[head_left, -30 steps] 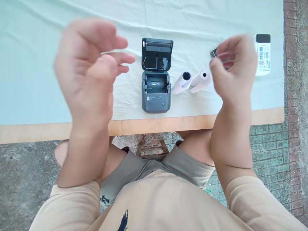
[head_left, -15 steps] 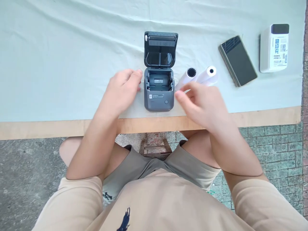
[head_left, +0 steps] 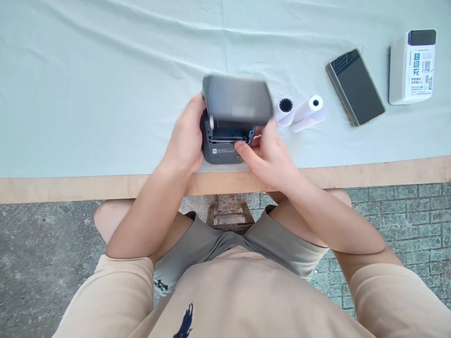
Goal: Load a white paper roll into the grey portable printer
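Note:
A small dark grey label printer (head_left: 223, 157) sits near the table's front edge. Its hinged lid (head_left: 239, 101) is partly lowered, blurred by motion, and covers much of the roll compartment; a gap at the front still shows the inside. My left hand (head_left: 186, 137) grips the printer's left side, thumb up by the lid's left edge, with the other fingers mostly hidden. On the right side my right hand (head_left: 268, 155) holds the body, its thumb lying on the front top by the power button. Just right of that hand lie two white paper rolls, one with a black core (head_left: 284, 111) and another (head_left: 312, 109).
Farther right lie a smartphone (head_left: 357, 87) and a white power bank (head_left: 412, 68) with a dark top. A pale green cloth (head_left: 105, 108) covers the table, leaving a bare wooden front edge (head_left: 218, 183). Below, a wooden stool (head_left: 230, 218) shows between the knees.
The printer's lid has swung from standing upright toward me and down. Both hands have moved inward from beside the printer and now hold its sides.

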The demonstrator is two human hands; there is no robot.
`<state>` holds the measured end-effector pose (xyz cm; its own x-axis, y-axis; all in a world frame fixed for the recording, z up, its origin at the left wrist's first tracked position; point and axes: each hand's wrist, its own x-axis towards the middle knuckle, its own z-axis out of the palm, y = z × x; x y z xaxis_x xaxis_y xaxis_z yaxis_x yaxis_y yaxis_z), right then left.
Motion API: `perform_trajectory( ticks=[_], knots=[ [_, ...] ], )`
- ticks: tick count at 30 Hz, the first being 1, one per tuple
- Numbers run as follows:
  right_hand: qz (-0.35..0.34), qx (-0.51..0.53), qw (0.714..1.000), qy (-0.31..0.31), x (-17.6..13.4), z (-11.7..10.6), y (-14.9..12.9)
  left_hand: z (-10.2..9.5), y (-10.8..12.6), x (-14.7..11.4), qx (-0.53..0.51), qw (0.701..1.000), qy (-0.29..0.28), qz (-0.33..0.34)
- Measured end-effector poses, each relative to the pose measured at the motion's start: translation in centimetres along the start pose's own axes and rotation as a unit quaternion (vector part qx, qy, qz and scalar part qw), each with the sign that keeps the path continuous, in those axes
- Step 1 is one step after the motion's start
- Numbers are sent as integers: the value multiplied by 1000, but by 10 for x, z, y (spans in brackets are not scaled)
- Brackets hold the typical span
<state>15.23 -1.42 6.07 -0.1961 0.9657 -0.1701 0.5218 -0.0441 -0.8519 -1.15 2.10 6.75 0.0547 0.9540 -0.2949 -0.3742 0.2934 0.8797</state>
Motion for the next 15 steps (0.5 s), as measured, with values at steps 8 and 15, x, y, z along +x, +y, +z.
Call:
perform_trajectory(
  ticks=[8,15],
  knots=[
    [2,76,997,15,7,4,7,0,-1,0,-76,997,11,-12],
    [-20,155,987,36,6,-2,0,3,1,-3,-100,992,-20,-73]
  ],
)
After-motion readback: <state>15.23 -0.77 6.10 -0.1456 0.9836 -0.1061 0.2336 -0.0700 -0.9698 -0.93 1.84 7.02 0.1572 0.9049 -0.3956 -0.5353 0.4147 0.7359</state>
